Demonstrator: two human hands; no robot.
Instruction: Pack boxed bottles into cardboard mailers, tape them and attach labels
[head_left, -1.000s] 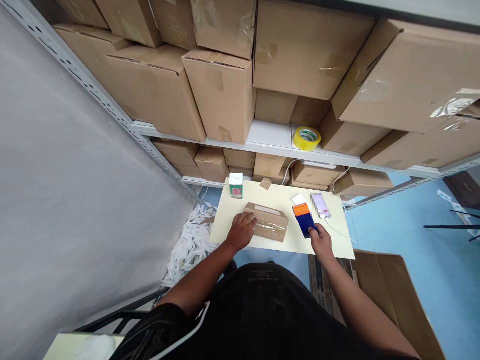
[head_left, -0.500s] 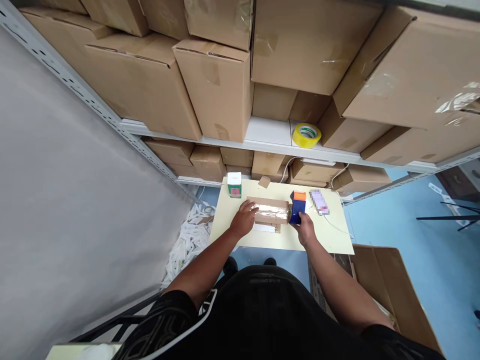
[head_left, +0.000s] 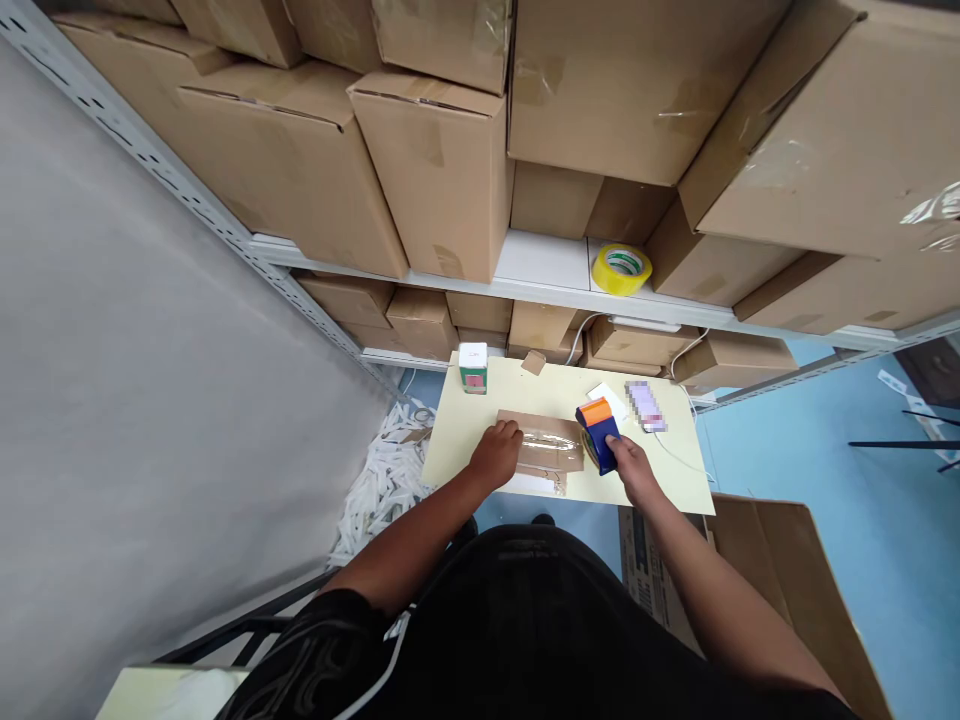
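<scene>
A small brown cardboard parcel (head_left: pixel 546 448) with shiny clear tape along its top lies on a pale yellow table (head_left: pixel 465 440). My left hand (head_left: pixel 496 455) presses on the parcel's left end, fingers curled over it. My right hand (head_left: pixel 628 463) grips a blue and orange tape dispenser (head_left: pixel 598 430) held against the parcel's right end. A white label shows under the parcel's near edge.
On the table stand a small white and green box (head_left: pixel 473 367), a little cardboard piece (head_left: pixel 533 361), a white card and a phone (head_left: pixel 645 405) on a cable. A yellow tape roll (head_left: pixel 621 269) sits on the shelf among cartons. White scraps (head_left: pixel 379 490) litter the floor at left; an open carton (head_left: pixel 780 570) stands at right.
My right hand brought the tape dispenser from the table's right side to the parcel, then drew it to the parcel's right end. The parcel was turned; my left hand stayed on it.
</scene>
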